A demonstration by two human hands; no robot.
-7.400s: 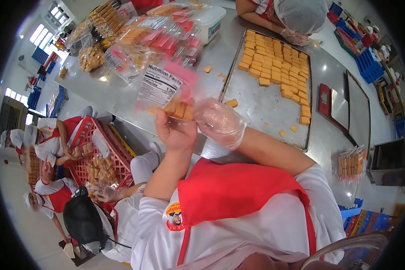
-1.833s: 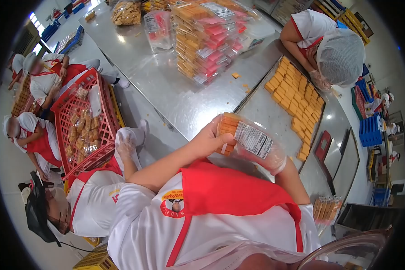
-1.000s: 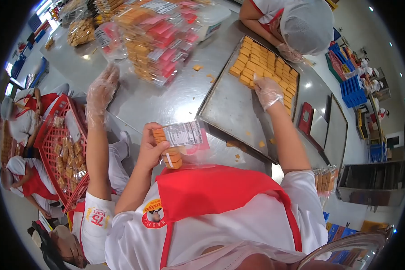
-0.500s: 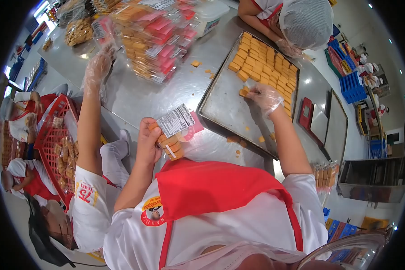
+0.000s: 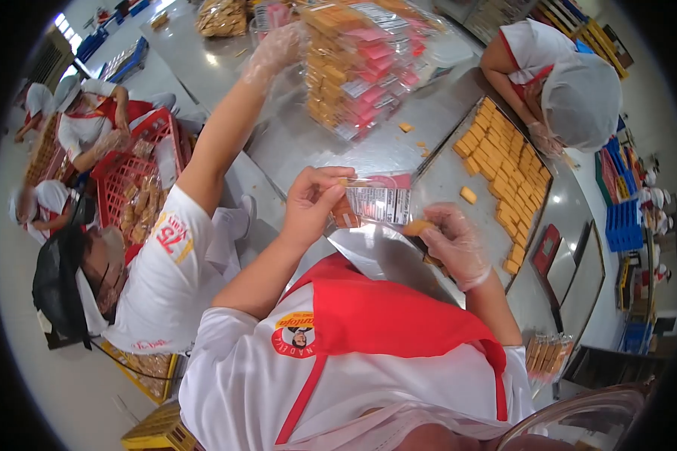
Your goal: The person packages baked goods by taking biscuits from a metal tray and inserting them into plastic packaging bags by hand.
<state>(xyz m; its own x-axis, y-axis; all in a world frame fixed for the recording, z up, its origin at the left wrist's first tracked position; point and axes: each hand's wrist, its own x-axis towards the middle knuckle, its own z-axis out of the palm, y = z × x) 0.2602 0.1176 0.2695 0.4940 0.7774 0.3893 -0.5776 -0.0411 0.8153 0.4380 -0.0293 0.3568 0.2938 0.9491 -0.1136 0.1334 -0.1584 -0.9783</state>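
Observation:
My bare left hand (image 5: 314, 204) pinches the end of a clear labelled packet (image 5: 378, 203) that has orange-brown biscuits inside. Close to the packet's other end, my gloved right hand (image 5: 455, 242) is closed on a biscuit piece (image 5: 418, 227). Rows of small golden biscuits (image 5: 504, 169) cover the right part of a metal tray (image 5: 442, 169) beyond my right hand. One loose biscuit (image 5: 468, 195) lies apart from those rows.
A co-worker's gloved hand (image 5: 278, 49) reaches beside a pile of filled packets (image 5: 353, 68). Another co-worker leans at the tray's far corner. A red scale (image 5: 547, 248) and more packets (image 5: 547, 353) are at the right. A red crate (image 5: 116, 177) stands at the left.
My right hand has come from the tray's biscuits to the packet, carrying a piece. The view has shifted. The co-worker's arm now reaches to the packet pile.

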